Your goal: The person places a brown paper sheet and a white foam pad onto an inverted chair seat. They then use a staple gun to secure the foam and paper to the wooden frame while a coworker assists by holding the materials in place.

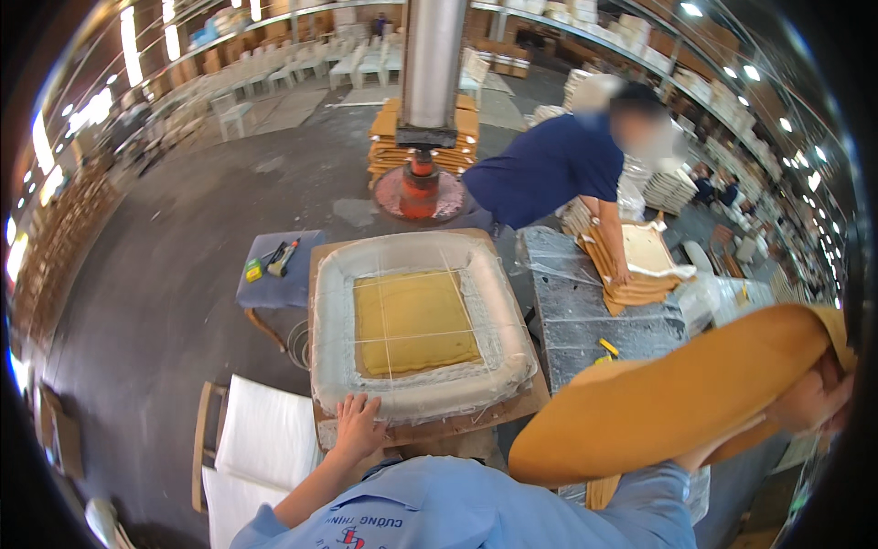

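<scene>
My left hand (358,425) lies with its fingers stretched out on the near left corner of a padded white rim (439,393). That thick rim is wrapped in clear film and forms a square around an ochre panel (416,320), with thin cords crossing over it. Raised at the far right, my right hand (812,400) is closed on the edge of a large, curved, ochre fabric-covered piece (658,412). The piece slants down across my right forearm toward my body. Some of the right fingers are hidden at the dark rim of the picture.
A press column (430,73) with a round foot (419,192) rises behind the padded square. A co-worker (558,165) leans over stacked ochre pieces (631,256) on a film-covered table (585,311). Tools lie on a blue stool (279,265); a white-padded chair (265,430) stands left.
</scene>
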Demonstrator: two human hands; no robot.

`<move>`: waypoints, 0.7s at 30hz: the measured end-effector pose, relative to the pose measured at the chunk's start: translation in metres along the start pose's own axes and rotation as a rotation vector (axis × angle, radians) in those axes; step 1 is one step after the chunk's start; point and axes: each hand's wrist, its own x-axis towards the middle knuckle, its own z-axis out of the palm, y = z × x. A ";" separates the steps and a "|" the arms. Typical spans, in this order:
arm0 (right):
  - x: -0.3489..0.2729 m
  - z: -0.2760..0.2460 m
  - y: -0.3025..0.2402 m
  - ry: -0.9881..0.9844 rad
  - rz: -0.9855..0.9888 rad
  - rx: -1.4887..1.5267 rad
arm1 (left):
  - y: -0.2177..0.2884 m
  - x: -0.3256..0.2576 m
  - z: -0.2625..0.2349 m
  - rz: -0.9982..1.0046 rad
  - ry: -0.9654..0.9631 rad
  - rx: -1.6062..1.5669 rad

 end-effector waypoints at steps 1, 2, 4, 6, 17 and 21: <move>-0.004 0.002 -0.002 0.005 -0.011 -0.036 | -0.001 0.007 -0.005 0.017 -0.058 -0.060; -0.010 0.005 -0.002 0.012 -0.025 -0.068 | -0.001 0.013 -0.009 0.034 -0.121 -0.117; -0.026 0.019 0.001 0.021 -0.034 -0.107 | 0.001 0.025 -0.020 0.042 -0.267 -0.320; -0.032 0.027 -0.001 0.025 -0.052 -0.140 | 0.018 0.044 -0.030 0.094 -0.426 -0.510; -0.058 0.063 -0.025 0.169 0.033 -0.355 | 0.120 0.147 -0.015 -0.025 -1.142 -1.708; -0.066 0.065 -0.025 0.222 -0.005 -0.477 | 0.118 0.139 -0.031 0.040 -1.133 -1.753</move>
